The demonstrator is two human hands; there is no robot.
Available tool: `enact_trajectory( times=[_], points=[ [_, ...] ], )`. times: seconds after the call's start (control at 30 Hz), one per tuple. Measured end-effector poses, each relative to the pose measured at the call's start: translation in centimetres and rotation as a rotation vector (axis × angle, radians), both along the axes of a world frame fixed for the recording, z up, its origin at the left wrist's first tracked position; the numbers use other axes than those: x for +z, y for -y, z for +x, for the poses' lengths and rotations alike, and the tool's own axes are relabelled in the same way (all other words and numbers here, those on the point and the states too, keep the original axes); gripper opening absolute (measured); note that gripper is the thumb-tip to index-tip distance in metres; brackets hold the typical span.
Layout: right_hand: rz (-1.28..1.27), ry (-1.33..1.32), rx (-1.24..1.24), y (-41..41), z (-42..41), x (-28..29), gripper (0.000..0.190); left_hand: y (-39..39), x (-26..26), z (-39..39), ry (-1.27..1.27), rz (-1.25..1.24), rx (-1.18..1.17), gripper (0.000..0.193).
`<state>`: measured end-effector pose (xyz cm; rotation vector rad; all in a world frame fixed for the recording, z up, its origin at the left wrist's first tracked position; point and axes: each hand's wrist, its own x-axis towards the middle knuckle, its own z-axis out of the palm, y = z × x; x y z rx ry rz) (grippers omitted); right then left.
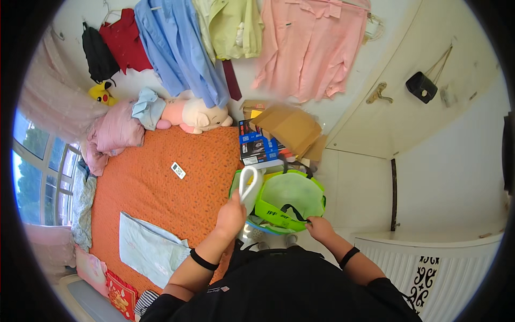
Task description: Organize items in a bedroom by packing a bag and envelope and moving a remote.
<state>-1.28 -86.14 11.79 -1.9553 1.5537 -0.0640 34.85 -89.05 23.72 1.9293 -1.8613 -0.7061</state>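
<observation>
My left hand point(232, 215) grips a white looped item point(250, 183), perhaps a folded strap or a handle; its exact kind is unclear. Just right of it, my right hand point(320, 228) holds the near rim of a bright green bag point(277, 215) with black handles, close to one handle. The bag stands open on the floor beside the bed, its pale inside showing. Other items beneath and left of it are partly hidden.
An orange bedspread point(141, 173) covers the bed at left, with a white remote control point(178, 170) and a folded pale cloth point(149, 245) on it. Beyond the bag are cardboard boxes point(287, 126). Shirts hang on the wall; a door point(374, 120) stands at right.
</observation>
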Motion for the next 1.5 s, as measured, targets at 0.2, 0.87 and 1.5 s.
enact_trajectory(
  times=[0.2,0.87,1.5],
  points=[
    [0.017,0.057,0.04,1.8,-1.3,1.2,0.03,3.8,-1.0,0.8,0.165,0.219,0.197,0.031],
    [-0.024,0.285,0.178,0.9,-2.8,6.3,0.045,7.5,-21.0,2.1,0.305,0.667,0.12,0.043],
    [0.061,0.328,-0.101,-5.4,-5.8,3.4,0.03,-1.3,-14.2,3.6,-0.16,0.324,0.086,0.098]
  ],
)
